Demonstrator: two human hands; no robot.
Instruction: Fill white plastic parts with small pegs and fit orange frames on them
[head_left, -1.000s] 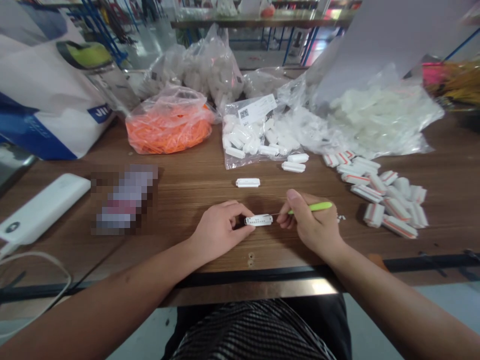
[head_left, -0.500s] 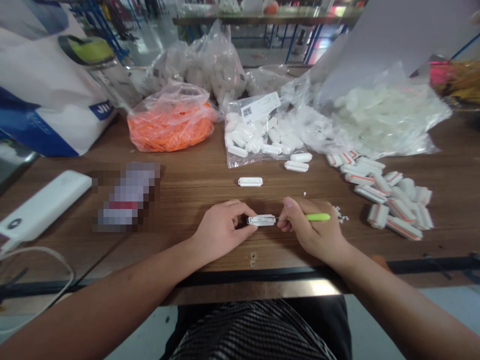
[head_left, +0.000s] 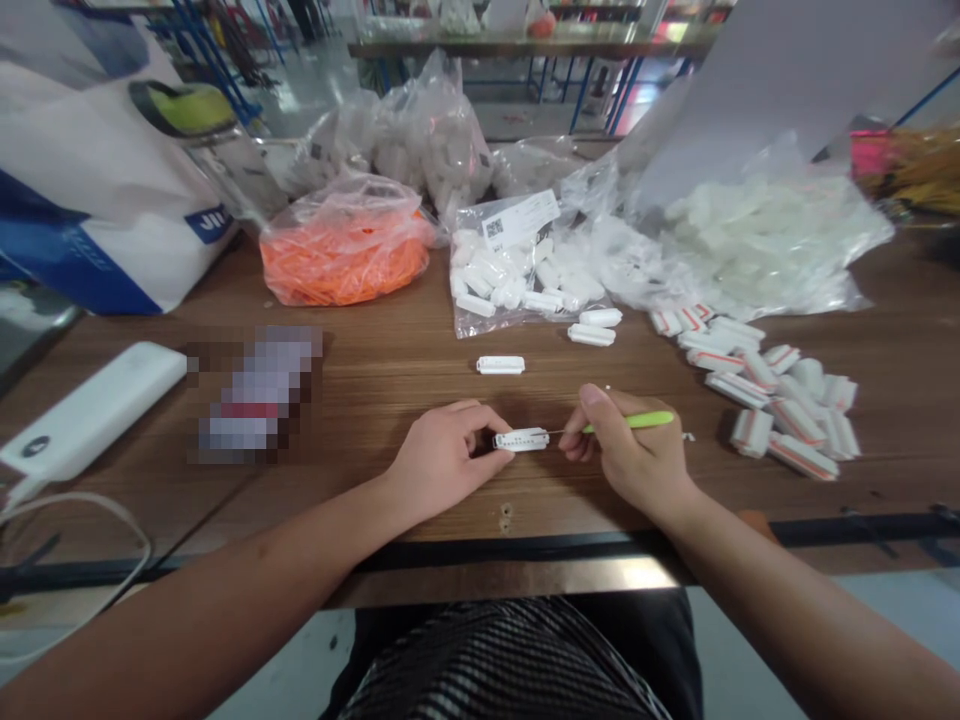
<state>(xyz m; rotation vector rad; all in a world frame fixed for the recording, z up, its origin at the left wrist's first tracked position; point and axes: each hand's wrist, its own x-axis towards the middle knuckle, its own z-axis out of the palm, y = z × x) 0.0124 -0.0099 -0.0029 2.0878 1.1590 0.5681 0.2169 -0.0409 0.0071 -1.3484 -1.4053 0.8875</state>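
Between thumb and fingers, my left hand point(head_left: 450, 450) pinches one end of a small white plastic piece point(head_left: 523, 440) with a row of dark holes along its face. My right hand point(head_left: 626, 445) is closed around a thin pointed tool with a lime-green handle point(head_left: 649, 420). The tool's slim metal shaft points left, and its tip is at the right part of the white piece. A similar white piece point(head_left: 501, 366) lies on the table just beyond my hands. Tiny white bits point(head_left: 688, 436) show beside my right hand, partly hidden by it.
At right is a pile of white pieces with orange strips point(head_left: 796, 418). Behind stand a bag of white pieces point(head_left: 517, 270), a bag of orange strips point(head_left: 345, 260) and a bag of pale translucent parts point(head_left: 772, 230). A power bank point(head_left: 97, 405) and a blurred-out object point(head_left: 262, 390) lie left.
My right hand has shifted slightly right, and the green handle now tilts up more at its right end. My left hand keeps its pinch on the white piece.
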